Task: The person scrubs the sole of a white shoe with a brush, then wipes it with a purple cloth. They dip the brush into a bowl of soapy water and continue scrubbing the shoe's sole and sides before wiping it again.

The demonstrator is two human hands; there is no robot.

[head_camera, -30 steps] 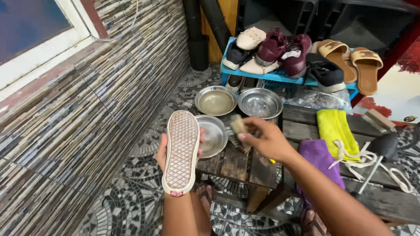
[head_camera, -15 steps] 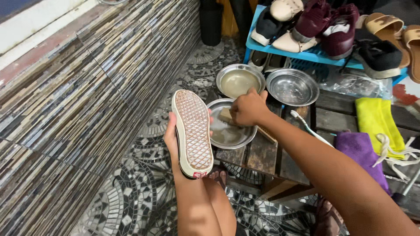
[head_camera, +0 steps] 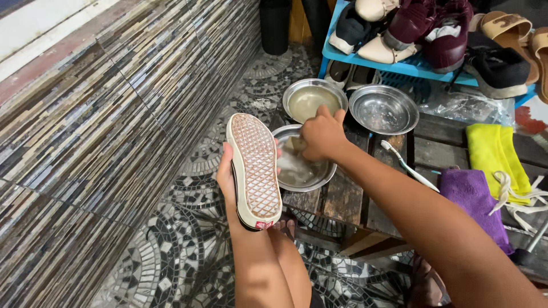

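Note:
My left hand (head_camera: 227, 174) grips a shoe (head_camera: 254, 170) with its pale waffle-patterned sole turned up toward me. My right hand (head_camera: 321, 134) reaches into a metal bowl (head_camera: 302, 171) with cloudy water, closed around a small brush or sponge (head_camera: 297, 142) that is mostly hidden by the fingers. Beyond it stand two more metal bowls, one (head_camera: 313, 100) with murky liquid and one (head_camera: 383, 108) without liquid. All three sit on a dark wooden table (head_camera: 342, 197).
A toothbrush (head_camera: 406, 166), a purple cloth (head_camera: 476, 199), a yellow cloth (head_camera: 495, 153) and white laces (head_camera: 522, 197) lie on the table at right. A blue rack (head_camera: 399, 67) with several shoes stands behind. A striped tile wall (head_camera: 103, 131) runs along the left, over mosaic floor (head_camera: 182, 251).
My right hand has gone from above the table down into the nearest bowl with the small scrubber. The shoe has stayed sole-up in my left hand. The view tilted downward.

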